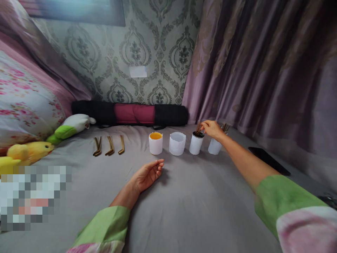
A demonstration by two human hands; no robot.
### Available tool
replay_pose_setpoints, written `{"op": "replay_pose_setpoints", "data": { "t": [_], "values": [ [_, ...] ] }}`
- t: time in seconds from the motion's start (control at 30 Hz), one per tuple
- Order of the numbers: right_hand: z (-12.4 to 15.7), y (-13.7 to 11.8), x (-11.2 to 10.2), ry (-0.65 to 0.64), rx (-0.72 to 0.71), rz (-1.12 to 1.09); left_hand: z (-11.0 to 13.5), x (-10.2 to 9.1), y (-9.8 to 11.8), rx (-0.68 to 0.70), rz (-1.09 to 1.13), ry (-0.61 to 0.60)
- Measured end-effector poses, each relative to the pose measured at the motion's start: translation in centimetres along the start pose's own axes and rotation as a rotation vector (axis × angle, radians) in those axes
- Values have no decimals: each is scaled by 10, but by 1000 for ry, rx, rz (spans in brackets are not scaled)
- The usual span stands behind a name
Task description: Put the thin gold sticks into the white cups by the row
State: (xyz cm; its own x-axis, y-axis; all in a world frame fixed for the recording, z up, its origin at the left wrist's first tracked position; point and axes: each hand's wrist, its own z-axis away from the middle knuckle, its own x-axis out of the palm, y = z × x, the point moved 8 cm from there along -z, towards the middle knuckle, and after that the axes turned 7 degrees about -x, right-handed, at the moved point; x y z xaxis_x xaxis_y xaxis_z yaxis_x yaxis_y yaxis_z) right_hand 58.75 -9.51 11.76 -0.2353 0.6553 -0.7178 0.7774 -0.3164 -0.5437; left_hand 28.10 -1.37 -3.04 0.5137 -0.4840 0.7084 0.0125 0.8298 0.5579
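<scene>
My right hand [212,128] is at the mouth of a white container with a dark rim [195,144]. Its fingers are pinched on thin brown sticks [198,127] that stand up out of that container; how many it grips is hard to tell. Just right of it, partly behind my wrist, a white container [214,146] holds more thin sticks [225,127]. My left hand [149,174] rests on the grey sheet, loosely curled and holding nothing. Beyond it stand a white container with a yellow inside [156,146] and a wider whitish translucent one [177,144].
Bent bronze-coloured sticks [109,146] lie in small groups at the left on the sheet [184,211]. A black and maroon roll [134,114] lies along the wall. Plush toys [31,153] sit at left. A dark flat phone-like object [268,160] is at right, near the curtain [237,63].
</scene>
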Motion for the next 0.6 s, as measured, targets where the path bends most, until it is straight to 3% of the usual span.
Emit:
{"op": "replay_pose_setpoints", "data": {
  "t": [0.6],
  "values": [
    [4,1,2,-6,38,23,-3,-3,0,5,4,-21]
  ]
}}
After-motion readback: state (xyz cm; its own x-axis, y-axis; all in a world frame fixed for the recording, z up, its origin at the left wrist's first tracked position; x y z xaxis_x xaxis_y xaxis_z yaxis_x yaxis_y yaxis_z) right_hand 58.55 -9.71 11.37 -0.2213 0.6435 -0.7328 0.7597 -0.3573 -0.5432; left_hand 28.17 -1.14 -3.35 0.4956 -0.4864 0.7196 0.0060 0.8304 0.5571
